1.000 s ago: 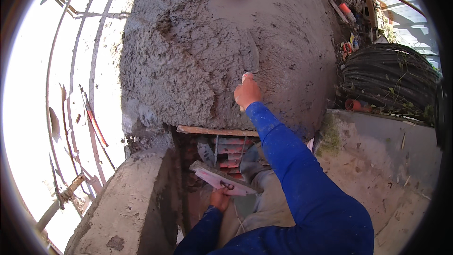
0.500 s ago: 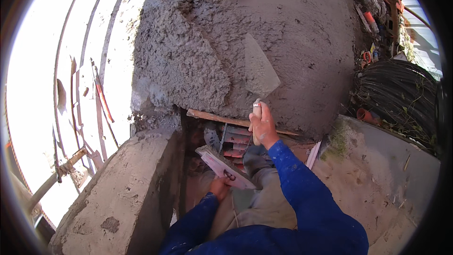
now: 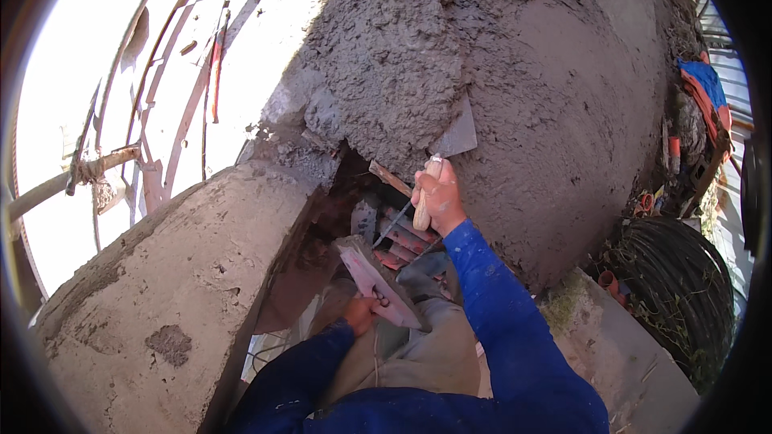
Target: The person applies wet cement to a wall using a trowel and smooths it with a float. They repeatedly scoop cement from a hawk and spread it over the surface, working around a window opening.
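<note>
Right hand (image 3: 438, 195) grips trowel (image 3: 457, 133) by its wooden handle; blade lies forward of hand, over or against rough mortar (image 3: 386, 64), long axis pointing away from body. Left hand (image 3: 361, 315), farther from mortar, clasps plastering float (image 3: 366, 273).

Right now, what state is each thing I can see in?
Right hand: closed around the trowel.
Trowel: held, blade at the mortar, contact unclear.
Left hand: closed on the pinkish board.
Pinkish board: held, tilted.
Mortar: rough at left, smoother at upper right.
Black coil: wound in loops.
Wood strip: partly hidden by the right hand.
</note>
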### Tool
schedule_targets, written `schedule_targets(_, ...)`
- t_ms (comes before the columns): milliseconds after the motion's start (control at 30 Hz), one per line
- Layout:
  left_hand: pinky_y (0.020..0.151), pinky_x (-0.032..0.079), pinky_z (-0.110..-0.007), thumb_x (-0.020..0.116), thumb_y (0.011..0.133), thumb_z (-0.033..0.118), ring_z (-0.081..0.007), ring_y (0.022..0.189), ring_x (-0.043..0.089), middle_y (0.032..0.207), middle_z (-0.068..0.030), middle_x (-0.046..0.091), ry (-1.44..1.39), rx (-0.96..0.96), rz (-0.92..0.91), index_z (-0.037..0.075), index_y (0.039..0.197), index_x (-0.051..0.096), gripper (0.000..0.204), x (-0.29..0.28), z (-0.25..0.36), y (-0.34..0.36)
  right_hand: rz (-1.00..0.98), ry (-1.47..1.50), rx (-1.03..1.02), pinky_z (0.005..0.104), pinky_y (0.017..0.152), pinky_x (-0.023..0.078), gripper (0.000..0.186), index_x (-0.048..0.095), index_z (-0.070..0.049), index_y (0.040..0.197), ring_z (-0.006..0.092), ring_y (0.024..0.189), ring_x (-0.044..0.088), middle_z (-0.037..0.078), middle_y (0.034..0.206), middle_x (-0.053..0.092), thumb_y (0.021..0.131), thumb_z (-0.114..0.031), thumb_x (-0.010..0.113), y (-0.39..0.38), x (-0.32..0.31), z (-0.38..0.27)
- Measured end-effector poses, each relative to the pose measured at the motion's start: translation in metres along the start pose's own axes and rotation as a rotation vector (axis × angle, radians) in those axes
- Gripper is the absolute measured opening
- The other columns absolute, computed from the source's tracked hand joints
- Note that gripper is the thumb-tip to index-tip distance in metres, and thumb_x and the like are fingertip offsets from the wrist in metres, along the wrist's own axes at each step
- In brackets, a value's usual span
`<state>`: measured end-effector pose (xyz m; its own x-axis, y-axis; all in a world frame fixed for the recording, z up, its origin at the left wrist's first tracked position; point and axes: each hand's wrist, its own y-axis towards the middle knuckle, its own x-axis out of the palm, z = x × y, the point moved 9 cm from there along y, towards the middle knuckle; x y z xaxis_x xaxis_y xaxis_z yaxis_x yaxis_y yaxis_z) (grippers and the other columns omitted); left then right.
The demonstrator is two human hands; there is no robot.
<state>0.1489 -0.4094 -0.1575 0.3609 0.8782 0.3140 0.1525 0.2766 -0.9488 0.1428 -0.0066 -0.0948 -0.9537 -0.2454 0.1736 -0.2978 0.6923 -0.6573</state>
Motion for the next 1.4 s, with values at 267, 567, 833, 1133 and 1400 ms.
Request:
schedule_targets(267, 0.095, 0.059, -0.043, 0.054, 0.091, -0.010, -0.0258, 0.103, 0.069, 0.105, -0.0074, 0.061, -0.006, 0.028, 0.011, 0.005, 0.115, 0.054, 0.029, -0.003, -0.009, -0.002, 0.008, -0.051, 0.005, 0.0371, 0.051, 0.053, 0.016, 0.053, -0.004, 0.102, 0.0199, 0.057, 0.063, 0.008, 0.083, 0.061, 0.095, -0.011, 0.066, 0.083, 0.073, -0.063)
schedule_targets(567, 0.095, 0.058, -0.044, 0.054, 0.091, -0.010, -0.0256, 0.103, 0.070, 0.109, -0.0085, 0.064, 0.047, -0.002, 0.053, 0.007, 0.118, 0.055, 0.032, -0.006, -0.009, 0.007, 0.108, -1.213, -0.339, 0.0562, 0.080, 0.053, 0.044, 0.053, -0.001, 0.134, 0.0507, 0.093, 0.069, 0.030, 0.104, 0.070, 0.095, -0.016, 0.068, -0.011, -0.058, -0.092)
schedule_targets(833, 0.093, 0.060, -0.045, 0.055, 0.092, -0.008, -0.0252, 0.103, 0.072, 0.109, -0.0084, 0.065, 0.060, -0.001, 0.087, 0.007, 0.120, 0.055, 0.032, 0.002, 0.002, 0.002, 0.258, -1.467, -0.257, 0.0590, 0.084, 0.052, 0.054, 0.050, -0.005, 0.143, 0.0522, 0.100, 0.068, 0.030, 0.108, 0.072, 0.097, -0.023, 0.069, -0.105, -0.135, -0.060)
schedule_targets(1133, 0.091, 0.060, -0.044, 0.056, 0.091, -0.008, -0.0250, 0.103, 0.071, 0.108, -0.0076, 0.064, 0.075, 0.068, 0.115, 0.007, 0.124, 0.055, 0.036, 0.011, -0.013, 0.005, 0.214, -1.407, -0.223, 0.0604, 0.082, 0.052, 0.053, 0.050, -0.004, 0.144, 0.0535, 0.100, 0.068, 0.031, 0.108, 0.072, 0.097, -0.023, 0.069, -0.115, -0.184, -0.029)
schedule_targets(1400, 0.093, 0.061, -0.043, 0.054, 0.089, -0.009, -0.0246, 0.100, 0.071, 0.107, -0.0073, 0.063, 0.116, 0.263, 0.089, 0.005, 0.122, 0.054, 0.036, 0.026, -0.021, -0.003, 0.216, -1.258, -0.375, 0.0593, 0.082, 0.052, 0.053, 0.051, -0.004, 0.142, 0.0532, 0.099, 0.068, 0.032, 0.104, 0.072, 0.096, -0.022, 0.070, -0.146, -0.222, -0.049)
